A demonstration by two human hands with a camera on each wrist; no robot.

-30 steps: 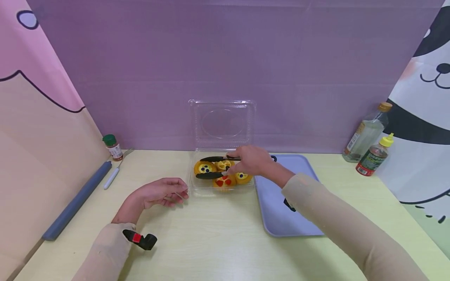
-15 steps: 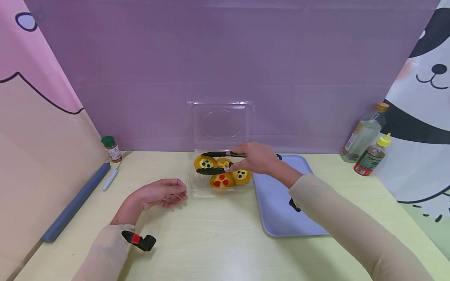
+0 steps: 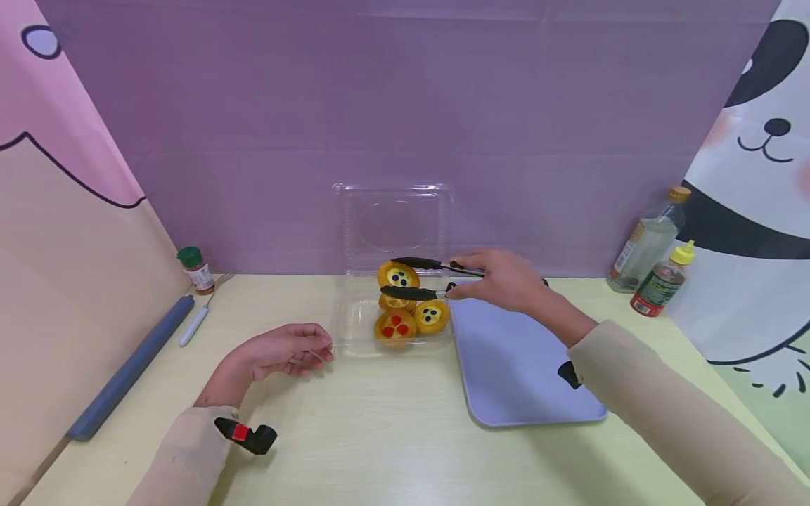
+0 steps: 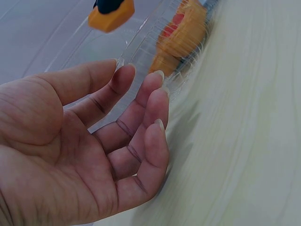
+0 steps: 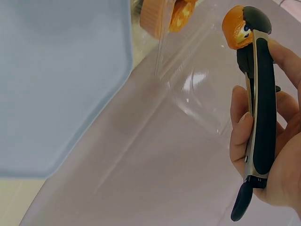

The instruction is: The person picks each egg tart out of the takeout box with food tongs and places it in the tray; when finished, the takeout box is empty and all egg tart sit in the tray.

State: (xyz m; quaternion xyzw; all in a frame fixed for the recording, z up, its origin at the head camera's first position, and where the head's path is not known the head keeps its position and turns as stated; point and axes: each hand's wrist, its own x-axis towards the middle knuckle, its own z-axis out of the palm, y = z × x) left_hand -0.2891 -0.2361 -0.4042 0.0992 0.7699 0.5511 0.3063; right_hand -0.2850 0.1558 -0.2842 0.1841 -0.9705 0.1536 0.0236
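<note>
My right hand point(image 3: 506, 280) grips black-tipped food tongs point(image 3: 414, 293), whose tips clamp a small tart with blue dots point(image 3: 399, 276). In the right wrist view that tart point(image 5: 234, 30) sits raised between the tong heads. Below it, a hinged clear plastic container point(image 3: 354, 320) holds a tart with red pieces point(image 3: 395, 326), another blue-dotted tart point(image 3: 432, 316) and a yellow-topped one point(image 3: 397, 303), partly hidden by the tongs. At the container's front left corner, my left hand point(image 3: 287, 351) pinches the rim between thumb and index finger; its other fingers are loosely bent.
A light blue tray point(image 3: 519, 386) lies right of the container, whose raised lid point(image 3: 395, 225) stands before the purple backdrop. A clear bottle point(image 3: 648, 242) and a yellow-capped bottle point(image 3: 661, 284) stand back right. At left are a green-capped jar point(image 3: 197, 270), a fork point(image 3: 195, 325) and a blue roll point(image 3: 136, 365).
My right hand has moved right and up with the tongs, lifting the blue-dotted tart from the container's left side to above the others. The left hand has stayed at the container's corner.
</note>
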